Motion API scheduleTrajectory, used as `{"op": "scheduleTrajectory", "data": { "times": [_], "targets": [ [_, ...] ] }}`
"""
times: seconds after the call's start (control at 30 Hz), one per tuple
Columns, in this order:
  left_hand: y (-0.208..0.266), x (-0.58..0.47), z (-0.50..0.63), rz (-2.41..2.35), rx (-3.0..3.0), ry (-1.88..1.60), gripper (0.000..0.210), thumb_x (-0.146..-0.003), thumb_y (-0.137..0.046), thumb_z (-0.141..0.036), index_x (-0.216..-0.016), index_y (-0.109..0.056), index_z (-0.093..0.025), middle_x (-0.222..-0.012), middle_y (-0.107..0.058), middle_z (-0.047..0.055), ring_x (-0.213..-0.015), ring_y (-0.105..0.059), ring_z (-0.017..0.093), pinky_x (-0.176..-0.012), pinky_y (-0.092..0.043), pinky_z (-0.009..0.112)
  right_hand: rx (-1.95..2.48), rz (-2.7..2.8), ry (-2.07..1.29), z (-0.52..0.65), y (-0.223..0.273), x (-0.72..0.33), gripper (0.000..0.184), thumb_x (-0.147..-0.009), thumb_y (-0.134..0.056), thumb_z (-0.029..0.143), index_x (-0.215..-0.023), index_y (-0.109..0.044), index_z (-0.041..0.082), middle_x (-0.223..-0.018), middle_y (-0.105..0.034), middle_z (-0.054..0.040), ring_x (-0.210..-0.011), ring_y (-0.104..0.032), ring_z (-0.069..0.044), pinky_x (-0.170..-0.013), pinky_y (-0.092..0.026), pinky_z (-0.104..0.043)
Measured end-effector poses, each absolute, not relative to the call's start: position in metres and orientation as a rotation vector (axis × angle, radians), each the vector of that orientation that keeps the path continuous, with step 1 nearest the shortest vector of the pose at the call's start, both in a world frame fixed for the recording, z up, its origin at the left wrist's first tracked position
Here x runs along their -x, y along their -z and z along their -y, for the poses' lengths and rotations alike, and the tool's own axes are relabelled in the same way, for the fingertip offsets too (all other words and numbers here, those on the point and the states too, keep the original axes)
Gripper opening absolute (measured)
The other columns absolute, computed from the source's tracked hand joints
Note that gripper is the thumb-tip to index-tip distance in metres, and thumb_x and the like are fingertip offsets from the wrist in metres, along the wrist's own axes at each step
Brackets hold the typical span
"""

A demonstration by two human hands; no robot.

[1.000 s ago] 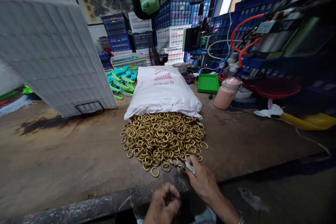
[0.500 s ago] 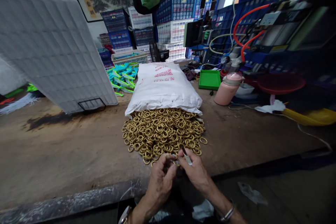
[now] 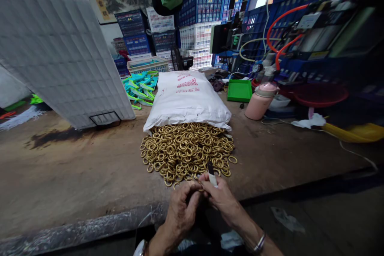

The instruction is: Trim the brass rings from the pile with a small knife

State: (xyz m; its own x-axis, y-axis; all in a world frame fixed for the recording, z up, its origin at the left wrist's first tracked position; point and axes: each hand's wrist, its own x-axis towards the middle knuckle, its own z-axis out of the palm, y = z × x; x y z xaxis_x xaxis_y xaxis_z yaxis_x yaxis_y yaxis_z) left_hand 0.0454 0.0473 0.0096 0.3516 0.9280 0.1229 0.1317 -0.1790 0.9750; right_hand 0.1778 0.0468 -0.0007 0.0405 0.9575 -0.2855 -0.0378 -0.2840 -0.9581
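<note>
A heap of gold-coloured rings [image 3: 186,150] spills from the mouth of a white sack [image 3: 187,102] on the table. Just in front of the heap, my left hand [image 3: 184,204] is closed, thumb and fingers pinching what looks like one gold ring [image 3: 200,189], mostly hidden by fingers. My right hand [image 3: 223,198] meets it at the fingertips. It grips a slim knife-like tool [image 3: 212,176] with a dark upper end and a whitish lower part, pointing up and away from me. The tool's other end is covered by the hand.
A tall white ribbed panel [image 3: 66,60] leans at the left. Turquoise and lime pieces [image 3: 141,88] lie behind it. To the right stand a green tray [image 3: 239,90], a pink bottle [image 3: 260,102] and a yellow scoop-like item [image 3: 355,132]. Stacked crates [image 3: 199,36] fill the back.
My right hand has tilted the slim tool more upright, and its fingers have closed in against my left fingertips. My left fingers have curled in more. The heap and sack look the same.
</note>
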Motion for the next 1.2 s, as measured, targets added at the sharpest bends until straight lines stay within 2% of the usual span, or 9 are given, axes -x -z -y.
{"op": "scheduleTrajectory", "data": {
  "times": [0.07,0.17,0.27,0.6,0.8,0.93,1.0,1.1,1.2],
  "targets": [
    [-0.007,-0.044,-0.048,-1.038,-1.498,-0.976,0.017,-0.079,-0.049,-0.029,-0.079,-0.061,-0.017,-0.071,-0.061,0.003,-0.060,-0.054,0.013,-0.061,-0.044,0.024,1.433,1.009,-1.381,-0.047,0.000,-0.176,0.017,-0.072,-0.048,0.035,-0.074,-0.053,0.018,-0.049,-0.041,0.0086,-0.041,-0.035,-0.006,-0.042,-0.030,-0.017],
    [-0.008,-0.047,-0.047,-1.081,-1.243,-0.962,0.018,-0.075,-0.054,-0.034,-0.076,-0.055,-0.016,-0.062,-0.056,-0.002,-0.043,-0.045,0.007,-0.044,-0.039,0.019,1.444,1.120,-1.263,-0.049,0.000,-0.175,0.022,-0.072,-0.049,0.038,-0.072,-0.055,0.017,-0.054,-0.048,0.0054,-0.047,-0.042,-0.008,-0.047,-0.035,-0.019],
    [-0.012,-0.049,-0.047,-1.068,-1.056,-0.902,0.025,-0.072,-0.056,-0.039,-0.075,-0.050,-0.016,-0.057,-0.052,-0.004,-0.038,-0.041,0.005,-0.038,-0.035,0.017,1.438,1.218,-1.197,-0.051,0.004,-0.174,0.025,-0.072,-0.049,0.040,-0.069,-0.054,0.016,-0.059,-0.052,0.0022,-0.054,-0.047,-0.011,-0.053,-0.039,-0.021],
    [-0.014,-0.044,-0.050,-0.956,-1.006,-0.762,0.036,-0.072,-0.053,-0.051,-0.073,-0.048,-0.015,-0.057,-0.052,-0.003,-0.038,-0.043,0.004,-0.036,-0.034,0.015,1.464,1.316,-1.061,-0.051,0.001,-0.170,0.028,-0.077,-0.044,0.041,-0.061,-0.046,0.018,-0.055,-0.046,0.0032,-0.053,-0.042,-0.010,-0.053,-0.036,-0.021],
    [-0.015,-0.045,-0.046,-0.873,-0.881,-0.797,0.035,-0.073,-0.055,-0.049,-0.072,-0.049,-0.015,-0.057,-0.051,-0.003,-0.039,-0.041,0.004,-0.038,-0.035,0.016,1.509,1.351,-1.040,-0.051,-0.003,-0.176,0.029,-0.080,-0.038,0.039,-0.060,-0.045,0.019,-0.051,-0.046,0.0034,-0.049,-0.044,-0.011,-0.051,-0.036,-0.021],
    [-0.011,-0.045,-0.045,-0.877,-0.857,-0.859,0.029,-0.076,-0.053,-0.044,-0.076,-0.047,-0.015,-0.061,-0.053,-0.002,-0.041,-0.043,0.004,-0.040,-0.036,0.016,1.609,1.650,-0.789,-0.044,0.003,-0.181,0.018,-0.079,-0.035,0.025,-0.067,-0.048,0.020,-0.059,-0.053,0.0008,-0.055,-0.048,-0.012,-0.054,-0.034,-0.021],
    [-0.009,-0.043,-0.045,-0.871,-0.884,-0.873,0.027,-0.077,-0.053,-0.042,-0.076,-0.047,-0.015,-0.062,-0.053,-0.001,-0.044,-0.044,0.005,-0.042,-0.037,0.017,1.627,1.827,-0.747,-0.039,0.006,-0.181,0.015,-0.074,-0.034,0.015,-0.072,-0.049,0.020,-0.063,-0.057,-0.0004,-0.058,-0.051,-0.013,-0.055,-0.033,-0.022],
    [-0.008,-0.041,-0.045,-0.879,-0.936,-0.880,0.026,-0.078,-0.051,-0.041,-0.077,-0.047,-0.015,-0.058,-0.052,-0.002,-0.044,-0.044,0.005,-0.043,-0.036,0.017,1.693,1.967,-0.664,-0.035,0.009,-0.179,0.022,-0.067,-0.035,0.007,-0.077,-0.049,0.020,-0.067,-0.060,-0.0011,-0.060,-0.053,-0.014,-0.054,-0.031,-0.022],
    [-0.009,-0.040,-0.045,-0.925,-0.974,-0.882,0.028,-0.077,-0.052,-0.043,-0.076,-0.047,-0.015,-0.058,-0.052,-0.002,-0.045,-0.044,0.006,-0.043,-0.036,0.018,1.710,2.009,-0.550,-0.035,0.012,-0.178,0.027,-0.065,-0.035,0.005,-0.082,-0.049,0.020,-0.072,-0.062,-0.0019,-0.065,-0.055,-0.015,-0.056,-0.029,-0.023]
  ]
}}
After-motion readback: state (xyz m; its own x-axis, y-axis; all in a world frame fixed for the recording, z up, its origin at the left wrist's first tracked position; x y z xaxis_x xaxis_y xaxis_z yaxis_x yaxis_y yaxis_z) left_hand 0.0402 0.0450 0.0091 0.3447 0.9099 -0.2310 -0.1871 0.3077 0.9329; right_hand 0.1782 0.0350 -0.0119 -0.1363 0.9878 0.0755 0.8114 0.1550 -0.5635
